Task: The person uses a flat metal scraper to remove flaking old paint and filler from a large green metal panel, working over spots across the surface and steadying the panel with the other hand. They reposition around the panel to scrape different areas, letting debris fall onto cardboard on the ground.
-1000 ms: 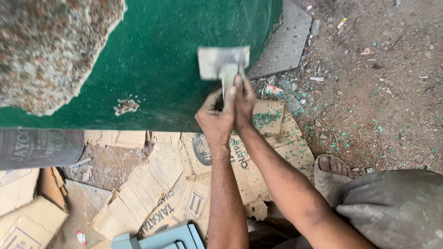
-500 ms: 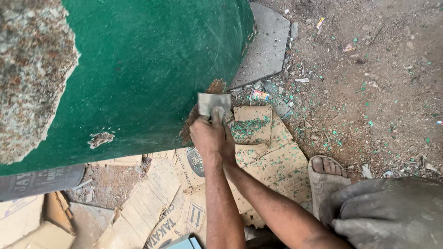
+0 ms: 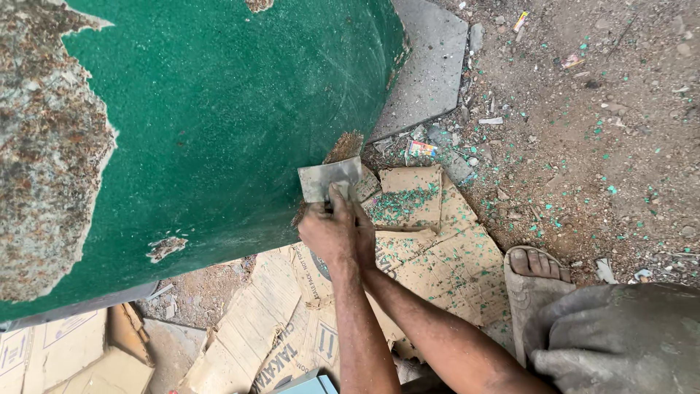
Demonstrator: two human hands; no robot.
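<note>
Hands (image 3: 337,232) press scraper (image 3: 329,179) against green panel (image 3: 219,124), seemingly both gripping.

We see a flat grey metal scraper blade (image 3: 329,179) pressed against the green-painted curved surface's (image 3: 219,124) lower edge.

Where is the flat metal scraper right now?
In the head view, the scraper sits mid-frame against the green panel at its lower edge, gripped by both hands, just above the flattened cardboard.
</note>
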